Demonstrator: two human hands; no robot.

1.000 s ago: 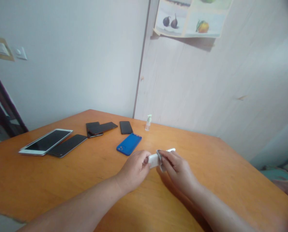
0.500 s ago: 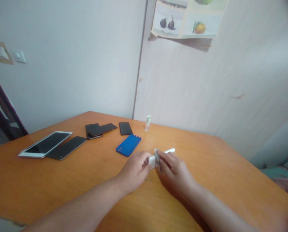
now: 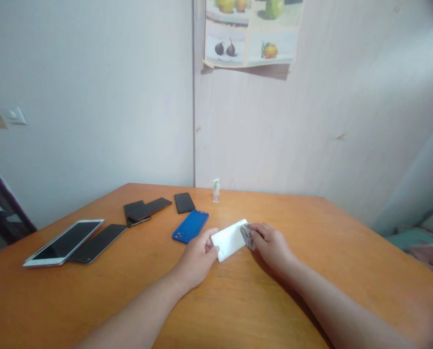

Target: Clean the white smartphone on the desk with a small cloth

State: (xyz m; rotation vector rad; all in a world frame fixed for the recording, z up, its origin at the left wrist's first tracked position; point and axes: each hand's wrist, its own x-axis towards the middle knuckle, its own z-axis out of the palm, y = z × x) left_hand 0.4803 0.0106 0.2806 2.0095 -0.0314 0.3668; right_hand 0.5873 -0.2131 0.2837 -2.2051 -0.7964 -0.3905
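Observation:
My left hand (image 3: 200,257) grips a white phone-sized slab (image 3: 231,241) by its left end, thumb on the near corner. The slab is held above the table with its broad pale face turned up. Pinched in my right hand (image 3: 270,242) is a small grey cloth (image 3: 246,235), which touches the slab's right end. A blue phone case (image 3: 190,226) lies on the table just beyond my left hand.
A white tablet (image 3: 64,242) and a dark phone (image 3: 99,244) lie at the left. Farther back are two overlapping dark phones (image 3: 149,209), another dark phone (image 3: 184,202) and a small clear pump bottle (image 3: 216,191) near the wall. The wooden table (image 3: 332,252) has its back edge there.
The white slab has been turned so its broad face shows. My right hand with the cloth has moved right to the slab's far end. The camera view has tilted up and swung right.

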